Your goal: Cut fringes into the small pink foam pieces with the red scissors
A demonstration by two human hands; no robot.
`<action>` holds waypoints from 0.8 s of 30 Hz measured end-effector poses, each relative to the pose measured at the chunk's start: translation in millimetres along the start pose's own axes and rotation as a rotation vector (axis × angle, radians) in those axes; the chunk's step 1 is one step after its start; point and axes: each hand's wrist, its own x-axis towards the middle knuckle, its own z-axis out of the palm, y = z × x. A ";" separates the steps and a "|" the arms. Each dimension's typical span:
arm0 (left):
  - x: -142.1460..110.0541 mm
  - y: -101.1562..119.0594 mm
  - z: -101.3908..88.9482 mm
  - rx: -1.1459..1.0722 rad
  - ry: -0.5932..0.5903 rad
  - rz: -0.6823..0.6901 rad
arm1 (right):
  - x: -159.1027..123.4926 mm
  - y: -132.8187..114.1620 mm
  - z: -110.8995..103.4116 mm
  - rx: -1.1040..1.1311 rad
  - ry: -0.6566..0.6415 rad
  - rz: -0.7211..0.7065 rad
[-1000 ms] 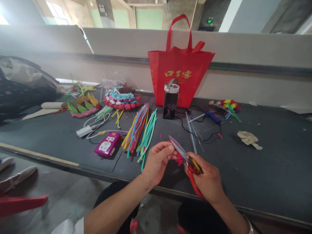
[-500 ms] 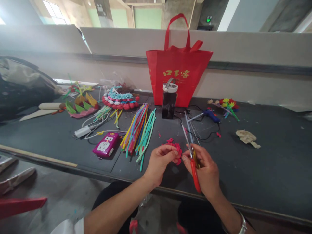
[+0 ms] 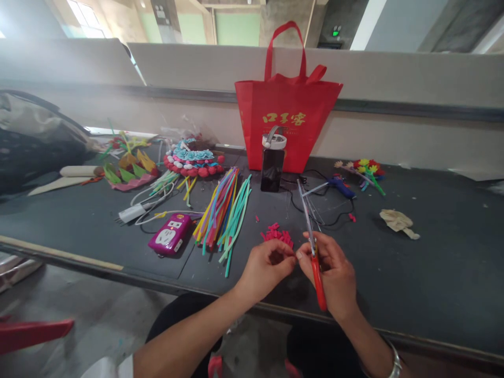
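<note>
My right hand [image 3: 334, 270] grips red-handled scissors [image 3: 314, 252], blades pointing away from me up the table. My left hand [image 3: 270, 268] is curled beside it, fingertips pinched together and meeting the right hand's fingers; what it pinches is too small to make out. Just beyond the hands lies a small heap of red cut pieces [image 3: 277, 234] on the dark table [image 3: 433, 262]. A fan of coloured strips [image 3: 226, 207] lies to the left of the hands.
A red tote bag [image 3: 287, 118] stands at the back with a dark bottle [image 3: 272, 165] in front. A magenta power strip [image 3: 170, 234], white cables, a blue glue gun [image 3: 340, 185], paper flowers [image 3: 368, 169] and a crumpled cloth [image 3: 398, 220] lie around.
The scissors have swung from slanting left to pointing straight away. My left hand has dropped the red piece it held up and now pinches close to the right hand.
</note>
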 end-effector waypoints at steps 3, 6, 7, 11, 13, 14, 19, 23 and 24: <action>-1.5 3.8 -0.6 0.236 0.022 0.145 | 0.7 0.6 -0.9 0.002 0.011 0.025; -2.4 4.7 -0.5 0.317 0.020 0.196 | 0.4 -0.4 -0.8 0.012 -0.007 0.030; -2.5 4.2 -0.2 0.324 0.020 0.200 | -0.1 -1.1 -0.5 0.015 -0.013 0.029; -2.4 1.1 1.6 0.290 0.015 0.173 | -2.7 -3.3 0.4 0.023 -0.014 0.034; -1.9 1.3 1.9 0.177 0.027 0.099 | -3.4 -3.0 -0.6 0.013 -0.015 0.024; -1.4 1.9 1.6 0.086 0.038 0.051 | -3.4 -2.5 -1.5 -0.007 -0.021 0.008; 0.6 7.5 -4.2 -0.432 0.089 -0.104 | -3.3 1.8 -6.7 -0.216 -0.039 -0.206; 0.7 10.6 -7.2 -0.650 0.098 -0.083 | -7.7 6.7 -7.7 -0.288 -0.107 -0.306; 0.7 11.2 -7.2 -0.680 0.095 -0.076 | -9.1 8.2 -7.7 -0.297 -0.127 -0.310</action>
